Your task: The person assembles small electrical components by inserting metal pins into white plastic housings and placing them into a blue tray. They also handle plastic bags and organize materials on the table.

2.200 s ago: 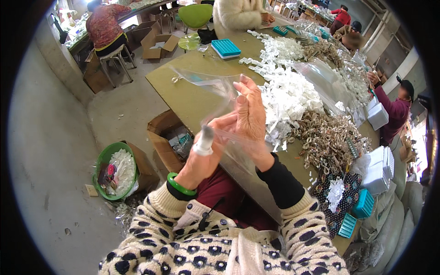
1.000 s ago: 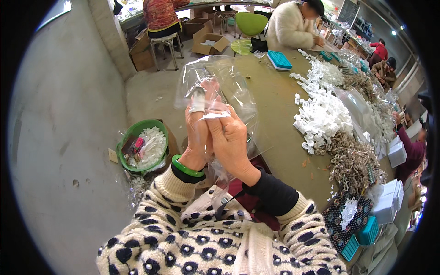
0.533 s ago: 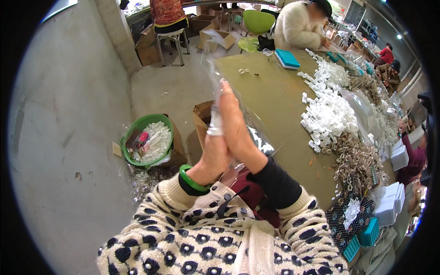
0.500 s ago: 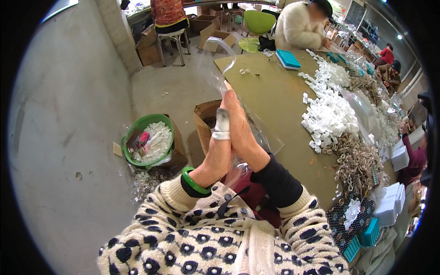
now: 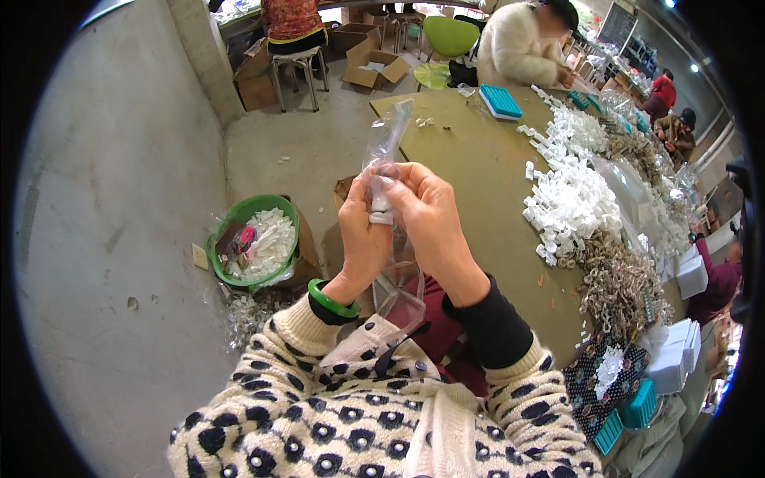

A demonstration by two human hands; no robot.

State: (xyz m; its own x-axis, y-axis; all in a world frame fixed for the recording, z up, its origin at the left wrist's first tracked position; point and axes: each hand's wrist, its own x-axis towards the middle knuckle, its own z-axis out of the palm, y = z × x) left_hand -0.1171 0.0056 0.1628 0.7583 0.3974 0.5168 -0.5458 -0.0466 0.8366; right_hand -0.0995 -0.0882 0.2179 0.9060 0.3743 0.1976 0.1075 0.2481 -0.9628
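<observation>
In front of my chest, both hands are closed on a crumpled clear plastic bag (image 5: 388,131). Its upper end sticks up past my fingers, and a long loose part hangs below toward my lap. My left hand (image 5: 360,243), below a green bangle (image 5: 333,301), pinches it from the left; a white wrap (image 5: 381,215) goes round the thumb. Against it from the right, my right hand (image 5: 434,219) presses thumb and bent fingers on the plastic. Whether anything is inside the bag, I cannot make out.
An olive table (image 5: 470,171) to the right bears a heap of small white plastic pieces (image 5: 570,203) and brownish small parts (image 5: 617,287). A teal rack (image 5: 500,102) lies near a co-worker (image 5: 518,48). Left, a green tub (image 5: 213,253) holds white pieces. Cardboard boxes (image 5: 374,70) stand behind.
My palms were pressed together around the plastic; now they have parted into a two-handed pinch. The bag's curved upper end has become a narrower, bunched upright piece.
</observation>
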